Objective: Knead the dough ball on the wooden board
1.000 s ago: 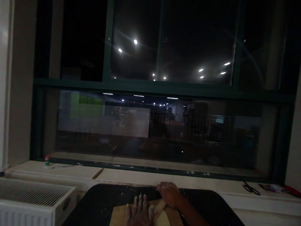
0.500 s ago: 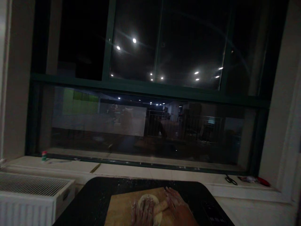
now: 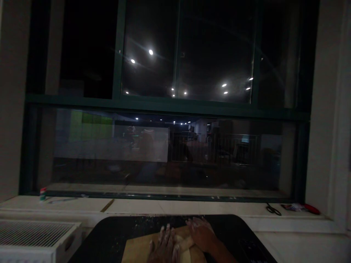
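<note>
Hands at bottom centre of head view, both dusted with flour. Left hand point(image 3: 163, 244) laid flat, fingers extended and pointing away, palm down on rolling pin point(image 3: 185, 241). Right hand point(image 3: 202, 235) likewise palm down on the same rolling pin, just beside the left, fingers slightly curled over it; neither hand wrapped round it. Rolling pin lying across wooden board point(image 3: 137, 248), mostly hidden under the hands. Pale dough point(image 3: 188, 256) partly visible under the pin at bottom edge of view, on the board; outline not fully discernible. Board resting on black table point(image 3: 115, 233), surface sprinkled with flour near the far edge. Beyond the table: pale windowsill point(image 3: 153, 206) below a dark window point(image 3: 175, 109) reflecting ceiling lights. Scissors point(image 3: 273, 209) on the sill at right, well apart from the hands. Small red-capped container point(image 3: 42, 193) on the sill at far left. White radiator point(image 3: 35, 233) at lower left, beside the table.
</note>
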Demonstrator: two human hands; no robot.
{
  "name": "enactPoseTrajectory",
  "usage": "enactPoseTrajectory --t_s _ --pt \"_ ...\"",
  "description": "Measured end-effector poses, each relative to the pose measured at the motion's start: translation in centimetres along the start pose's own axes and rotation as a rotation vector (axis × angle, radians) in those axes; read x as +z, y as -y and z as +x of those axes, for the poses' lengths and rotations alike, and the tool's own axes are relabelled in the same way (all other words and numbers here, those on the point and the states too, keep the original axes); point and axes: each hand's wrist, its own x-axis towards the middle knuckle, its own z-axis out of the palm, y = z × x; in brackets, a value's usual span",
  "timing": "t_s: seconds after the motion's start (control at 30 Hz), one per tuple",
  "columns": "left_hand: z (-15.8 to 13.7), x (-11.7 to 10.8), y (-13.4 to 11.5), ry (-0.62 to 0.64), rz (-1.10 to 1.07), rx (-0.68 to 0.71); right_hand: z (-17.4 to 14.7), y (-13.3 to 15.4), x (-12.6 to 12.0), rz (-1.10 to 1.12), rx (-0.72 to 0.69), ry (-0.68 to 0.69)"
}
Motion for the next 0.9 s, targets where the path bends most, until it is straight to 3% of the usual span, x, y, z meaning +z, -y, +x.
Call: enactPoseTrajectory --t_s 0.13,0.23,0.3,0.4,0.5,0.57,0.63,0.77,0.9 --pt "3.0 -1.0 1.3 0.29 -0.049 -0.138 3.6 -0.2 0.6 0.0 -0.022 0.013" --pt "3.8 -0.8 1.3 0.363 -0.02 -0.243 4.4 -0.6 1.3 0.016 0.002 0.008" --pt "3.5 -0.2 1.3 0.301 -0.013 -0.245 4.0 -0.7 1.6 0.03 0.045 -0.009" --pt "2.4 1.1 1.4 0.135 0.014 -0.139 2.1 -0.5 1.7 0.048 0.103 -0.042" --pt "1.4 1.4 1.2 -0.14 0.126 0.0 -0.6 0.2 1.5 0.053 0.161 -0.059" --pt "0.9 0.7 0.8 -0.345 0.211 0.069 -2.4 0.7 1.6 0.034 0.195 -0.08" --pt "0.4 -0.6 0.5 -0.474 0.257 0.123 -4.2 0.9 2.0 -0.005 0.192 -0.145" --pt "-1.7 -2.6 -0.3 -0.567 0.244 0.208 -7.6 0.5 3.7 -0.176 0.066 -0.454" --pt "-5.4 -2.7 -1.7 -0.534 0.172 0.125 -10.8 1.2 4.9 -0.249 -0.071 -0.751"
